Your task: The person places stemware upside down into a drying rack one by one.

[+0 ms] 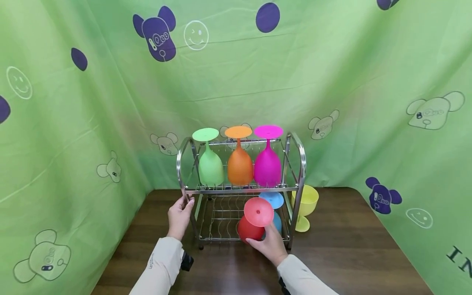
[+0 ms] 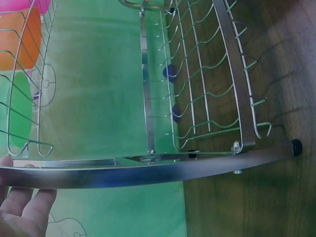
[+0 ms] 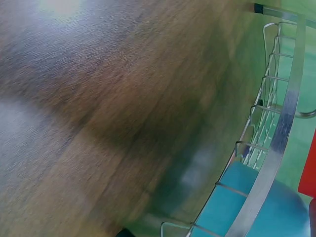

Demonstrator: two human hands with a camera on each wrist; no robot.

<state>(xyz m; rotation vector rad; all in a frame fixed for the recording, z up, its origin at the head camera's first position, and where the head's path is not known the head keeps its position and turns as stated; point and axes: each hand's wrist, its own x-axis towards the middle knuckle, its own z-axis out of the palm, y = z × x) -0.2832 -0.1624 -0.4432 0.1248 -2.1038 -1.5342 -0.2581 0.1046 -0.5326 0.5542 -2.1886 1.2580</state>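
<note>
My left hand [image 1: 179, 217] holds the left upright of a two-tier metal dish rack [image 1: 236, 190]; in the left wrist view its fingers [image 2: 35, 207] wrap the curved side bar. With thumb and fingers, my right hand [image 1: 272, 245] grips a red goblet [image 1: 248, 230] at the front of the lower tier. This goblet is upside down and tilted, its round foot facing me. Behind it a blue goblet [image 1: 272, 199] stands inverted in the lower tier, partly hidden. Only a red edge [image 3: 309, 168] of the held goblet shows in the right wrist view, beside the blue bowl [image 3: 279, 212].
On the upper tier, a green goblet [image 1: 211, 168], an orange goblet [image 1: 240, 166] and a magenta goblet [image 1: 268, 167] stand inverted in a row. Upright behind the rack's right side is a yellow goblet [image 1: 309, 200]. A green printed cloth [image 1: 236, 82] surrounds the wooden table [image 1: 343, 246].
</note>
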